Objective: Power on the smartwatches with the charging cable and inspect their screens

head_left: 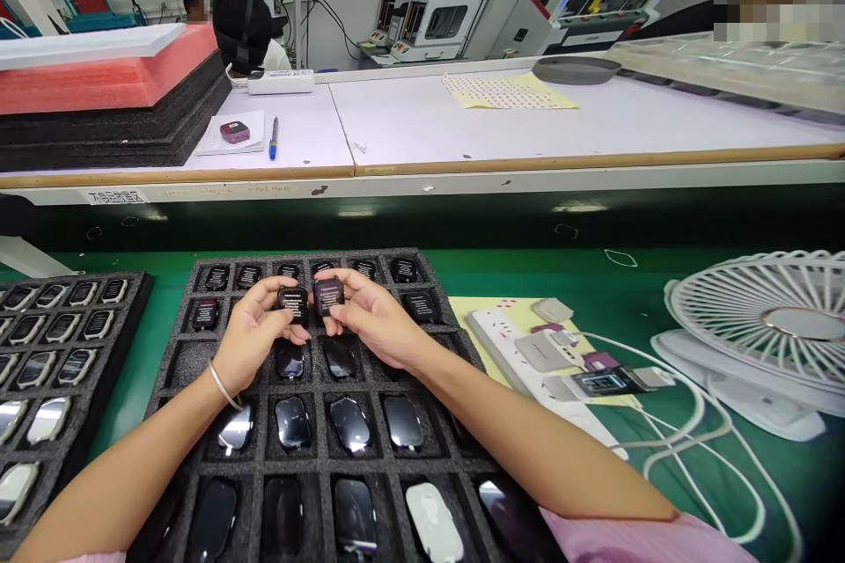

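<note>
My left hand point(254, 330) grips a small black rounded-square device point(293, 303) with lines of pale print on its face. A similar dark, slightly purple device point(328, 296) is pinched in my right hand point(373, 317), side by side with the first. Both are held above a black foam tray point(178, 365) divided into compartments. Printed black devices point(216, 278) lie in its far rows, while glossy dark rounded devices point(292, 422) fill many nearer slots. One white device point(434, 521) lies in the front row. My forearms hide part of the tray.
Left, another foam tray point(125, 352) holds light-framed devices. On the right are a white power strip point(508, 347) with plugged-in adapters, looped white cables point(700, 405) and a white fan point(779, 308). A raised white shelf point(396, 127) crosses behind; a person's head point(241, 22) shows beyond it.
</note>
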The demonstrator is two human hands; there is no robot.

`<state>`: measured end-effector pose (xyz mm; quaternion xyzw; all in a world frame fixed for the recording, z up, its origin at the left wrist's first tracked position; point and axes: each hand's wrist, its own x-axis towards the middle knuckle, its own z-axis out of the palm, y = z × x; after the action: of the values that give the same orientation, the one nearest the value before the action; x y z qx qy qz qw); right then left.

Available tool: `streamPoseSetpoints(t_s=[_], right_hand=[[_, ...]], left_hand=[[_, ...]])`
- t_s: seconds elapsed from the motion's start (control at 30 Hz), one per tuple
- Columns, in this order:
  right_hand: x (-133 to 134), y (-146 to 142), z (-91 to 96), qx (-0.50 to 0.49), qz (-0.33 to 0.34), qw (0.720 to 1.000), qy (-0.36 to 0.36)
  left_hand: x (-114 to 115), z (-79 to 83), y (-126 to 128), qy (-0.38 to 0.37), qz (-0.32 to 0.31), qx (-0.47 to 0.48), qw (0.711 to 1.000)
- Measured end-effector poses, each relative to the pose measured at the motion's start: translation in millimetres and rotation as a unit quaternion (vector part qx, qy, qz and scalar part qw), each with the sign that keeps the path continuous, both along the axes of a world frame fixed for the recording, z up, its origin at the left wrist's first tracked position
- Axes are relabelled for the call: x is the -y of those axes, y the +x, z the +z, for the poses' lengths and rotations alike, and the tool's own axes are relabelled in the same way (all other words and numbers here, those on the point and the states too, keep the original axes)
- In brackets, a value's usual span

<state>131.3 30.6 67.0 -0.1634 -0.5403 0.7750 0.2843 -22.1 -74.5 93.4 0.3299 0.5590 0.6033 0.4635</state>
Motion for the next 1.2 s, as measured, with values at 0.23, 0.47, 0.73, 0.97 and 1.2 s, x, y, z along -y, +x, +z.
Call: streamPoseSetpoints(t_s=[0.23, 0.47, 0.73, 0.97, 1.2], right_hand=[[0.4, -0.3, -0.3, 0.002, -0.001, 1.0, 0.005], [0.2, 3.8, 2.5, 0.009, 0.008, 0.999, 0.051], [1.7, 0.9, 1.5, 0.013, -0.003, 0.999, 0.038], [0.5, 0.2, 1.3, 0.014, -0.007, 0.999, -0.045], [1.5, -0.2, 1.4, 0.015, -0.009, 1.0, -0.024]], left_hand=[[-0.4, -0.6, 1.3, 0.001, 0.002, -0.008, 1.0], [-0.3, -0.6, 0.9, 0.01, 0.0, -0.002, 1.0], [-0.5, -3.8, 0.2, 0.011, -0.008, 0.004, 1.0], [0.5, -0.6, 0.2, 0.0, -0.009, 0.044, 0.999], [1.0, -0.9, 0.4, -0.002, -0.017, 0.035, 0.999]])
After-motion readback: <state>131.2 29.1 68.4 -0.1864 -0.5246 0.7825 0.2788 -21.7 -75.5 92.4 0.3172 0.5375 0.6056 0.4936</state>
